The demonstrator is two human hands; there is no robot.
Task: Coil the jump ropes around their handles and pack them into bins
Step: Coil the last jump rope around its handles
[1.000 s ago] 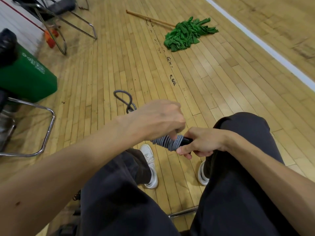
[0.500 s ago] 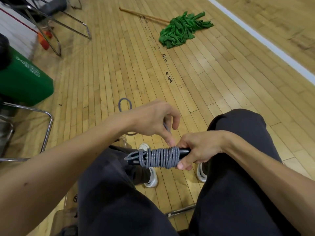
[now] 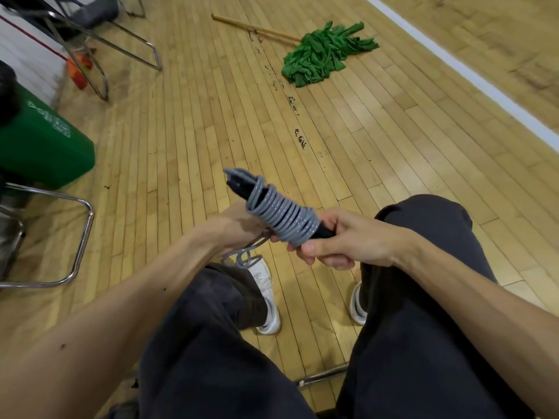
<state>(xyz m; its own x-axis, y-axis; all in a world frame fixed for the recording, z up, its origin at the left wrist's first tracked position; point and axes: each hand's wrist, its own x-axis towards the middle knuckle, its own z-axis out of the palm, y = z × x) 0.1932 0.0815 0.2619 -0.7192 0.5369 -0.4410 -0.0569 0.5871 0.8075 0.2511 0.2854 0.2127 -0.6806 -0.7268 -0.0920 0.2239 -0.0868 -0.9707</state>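
Grey rope (image 3: 284, 216) nearly coiled! Right hand (image 3: 348, 240) clamps the handles (image 3: 323, 232); left hand (image 3: 236, 228) underneath, grip hidden. Keep the tail (image 3: 245, 258) taut, turns snug.

Both forearms are reaching in from the lower corners toward centre frame. The right hand (image 3: 348, 241) is gripping the black handles (image 3: 325, 232), fingers curled; the left hand (image 3: 234, 225), fingers hidden, is perhaps pinching the grey rope (image 3: 284, 217)

arms: bare, no sleeves | trousers (image 3: 423, 343): dark, loose | shoes (image 3: 267, 300): white
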